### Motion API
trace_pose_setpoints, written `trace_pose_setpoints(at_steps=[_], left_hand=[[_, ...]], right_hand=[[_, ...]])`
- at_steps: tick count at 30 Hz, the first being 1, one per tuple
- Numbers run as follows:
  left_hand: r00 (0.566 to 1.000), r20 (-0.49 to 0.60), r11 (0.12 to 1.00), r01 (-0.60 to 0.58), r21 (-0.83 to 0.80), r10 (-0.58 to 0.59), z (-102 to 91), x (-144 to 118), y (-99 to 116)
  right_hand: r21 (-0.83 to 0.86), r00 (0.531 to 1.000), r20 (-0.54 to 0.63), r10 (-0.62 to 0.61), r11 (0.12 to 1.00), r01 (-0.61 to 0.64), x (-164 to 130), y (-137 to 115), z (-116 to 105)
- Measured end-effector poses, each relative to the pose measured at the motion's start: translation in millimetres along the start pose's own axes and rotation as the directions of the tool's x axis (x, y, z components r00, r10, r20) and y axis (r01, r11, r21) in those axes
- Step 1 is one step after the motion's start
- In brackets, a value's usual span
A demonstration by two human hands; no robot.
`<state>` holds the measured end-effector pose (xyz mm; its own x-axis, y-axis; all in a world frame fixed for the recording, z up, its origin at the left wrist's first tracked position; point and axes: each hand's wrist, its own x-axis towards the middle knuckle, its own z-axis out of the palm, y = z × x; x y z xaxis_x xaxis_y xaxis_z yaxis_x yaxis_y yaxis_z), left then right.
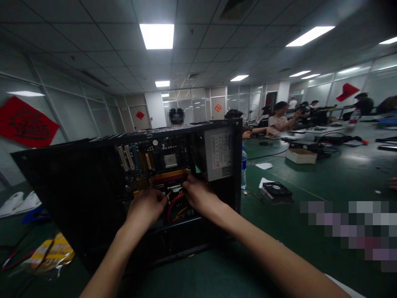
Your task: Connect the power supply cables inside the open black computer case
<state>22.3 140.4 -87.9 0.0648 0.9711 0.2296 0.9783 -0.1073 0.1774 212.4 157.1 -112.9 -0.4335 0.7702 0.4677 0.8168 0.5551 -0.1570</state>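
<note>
Reaching into the open computer case (93, 194), both hands are working at the lower edge of the motherboard (155, 159). The left hand (145, 208) is curling its fingers (161, 198) inward at the cables there, though I cannot tell whether they are pinching anything. The right hand (200, 195) is pressing its fingers (187, 182) down near the yellow connector strip (170, 176), and whether they are closed on something is likewise hidden. Red cables (172, 205) are looping between the two hands, just beside both sets of fingertips.

Standing on the green tabletop (294, 231), the case is lying open toward the camera, with the motherboard upright against its back wall. A grey power supply (218, 153) is sitting in the case's upper right corner, just above the right hand. Behind the case's right edge a water bottle (244, 167) is standing upright. Farther right of the case, a small fan unit (276, 190) is resting on the tabletop, and beyond it a cardboard box (300, 156). Left of the case, a yellow wrapper (51, 252) is lying near a red wire. Well behind the case, other people are sitting at the far tables, one in a light shirt (277, 122).
</note>
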Motion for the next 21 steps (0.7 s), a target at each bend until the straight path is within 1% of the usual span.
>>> trace_pose_setpoints(at_steps=[4,10,16,21], left_hand=[[1.0,-0.006,1.0,0.016,0.025,-0.016,-2.9,-1.0,2.1],[1.0,0.004,0.998,-0.005,0.06,0.004,-5.7,-2.9,2.9],[0.999,-0.019,0.998,-0.033,0.047,0.034,-1.6,-3.2,3.3],[1.0,-0.008,0.999,-0.018,0.043,0.018,0.7,-2.4,2.1]], right_hand=[[0.008,1.0,0.0,0.004,1.0,-0.004,-0.2,-0.2,-0.5],[0.006,1.0,0.023,0.009,1.0,-0.009,-1.2,-1.5,-3.4],[0.012,1.0,0.026,0.004,1.0,-0.004,-0.5,-1.1,-3.0],[0.011,0.999,0.045,0.011,1.0,-0.012,-0.5,-3.0,-6.4]])
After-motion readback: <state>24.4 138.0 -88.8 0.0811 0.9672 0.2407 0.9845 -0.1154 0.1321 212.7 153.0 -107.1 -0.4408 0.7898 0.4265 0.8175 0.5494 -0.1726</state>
